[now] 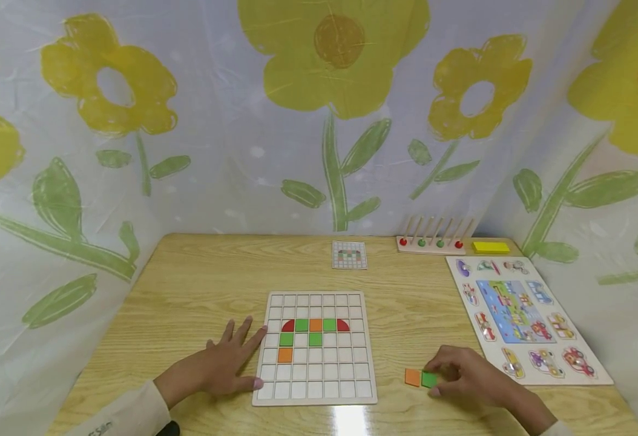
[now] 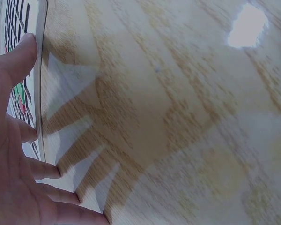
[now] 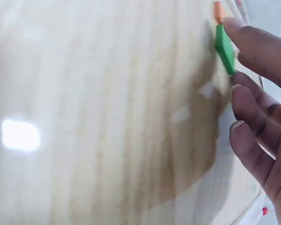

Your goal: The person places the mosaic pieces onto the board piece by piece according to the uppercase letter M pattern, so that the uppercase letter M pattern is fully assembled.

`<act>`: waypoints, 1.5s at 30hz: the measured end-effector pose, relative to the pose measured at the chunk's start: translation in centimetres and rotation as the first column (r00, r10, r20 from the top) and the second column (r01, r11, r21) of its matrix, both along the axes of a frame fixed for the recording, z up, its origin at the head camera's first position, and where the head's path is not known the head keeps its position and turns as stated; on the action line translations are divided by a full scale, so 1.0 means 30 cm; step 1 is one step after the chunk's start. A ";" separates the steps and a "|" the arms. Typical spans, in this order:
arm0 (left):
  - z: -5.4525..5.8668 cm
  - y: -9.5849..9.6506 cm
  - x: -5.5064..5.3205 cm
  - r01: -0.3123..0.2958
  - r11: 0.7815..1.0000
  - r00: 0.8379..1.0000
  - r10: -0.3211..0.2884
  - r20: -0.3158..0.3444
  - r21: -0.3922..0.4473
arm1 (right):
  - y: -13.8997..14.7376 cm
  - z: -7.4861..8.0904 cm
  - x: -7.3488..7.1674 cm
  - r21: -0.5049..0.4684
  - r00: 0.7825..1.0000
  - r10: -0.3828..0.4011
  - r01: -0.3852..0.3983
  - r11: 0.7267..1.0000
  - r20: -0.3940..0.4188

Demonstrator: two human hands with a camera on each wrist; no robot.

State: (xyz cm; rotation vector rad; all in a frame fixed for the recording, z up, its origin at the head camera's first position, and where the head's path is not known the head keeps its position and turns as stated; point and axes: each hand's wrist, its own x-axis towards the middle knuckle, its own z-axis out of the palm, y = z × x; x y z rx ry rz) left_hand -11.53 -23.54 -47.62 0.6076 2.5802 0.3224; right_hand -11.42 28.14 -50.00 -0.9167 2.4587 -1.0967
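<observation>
A square white grid board [image 1: 346, 389] lies on the table with red, green and orange pieces in several cells. Red rounded pieces end the top row, such as the one at its right [image 1: 343, 326]; below sit two green squares and an orange square [image 1: 285, 355]. My left hand [image 1: 226, 363] rests flat beside the board, fingers spread, thumb on its left edge. Right of the board, my right hand [image 1: 468, 376] pinches a green square tile [image 3: 225, 49] between thumb and index finger at its edges. An orange tile [image 1: 412, 377] lies just left of it.
A small pattern card [image 1: 350, 255] lies behind the board. At the back right are a peg rack [image 1: 430, 247] with red and green beads and a yellow block [image 1: 490, 247]. A vehicle picture puzzle [image 1: 526, 357] lies at the right. Flower-printed curtains [image 1: 215, 181] surround the table.
</observation>
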 end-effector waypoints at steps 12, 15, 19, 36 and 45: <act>-0.003 -0.003 -0.002 -0.006 1.000 1.000 0.006 0.008 0.008 | -0.001 -0.008 0.006 0.014 0.999 0.005 -0.005 1.000 -0.036; -0.006 -0.003 -0.003 -0.011 1.000 1.000 0.011 0.013 0.005 | -0.002 -0.009 0.005 0.012 1.000 0.007 -0.007 1.000 -0.017; -0.004 -0.001 -0.003 -0.013 1.000 1.000 0.013 0.011 0.001 | -0.005 -0.009 0.006 0.009 1.000 0.008 -0.008 1.000 -0.006; 0.008 0.003 -0.001 -0.016 1.000 1.000 0.016 0.009 0.001 | -0.021 -0.011 0.003 -0.004 0.999 0.038 -0.038 0.999 -0.030; 0.010 0.006 -0.001 -0.016 1.000 1.000 0.016 0.018 -0.001 | -0.019 -0.007 0.006 0.010 0.999 0.038 -0.037 0.999 -0.026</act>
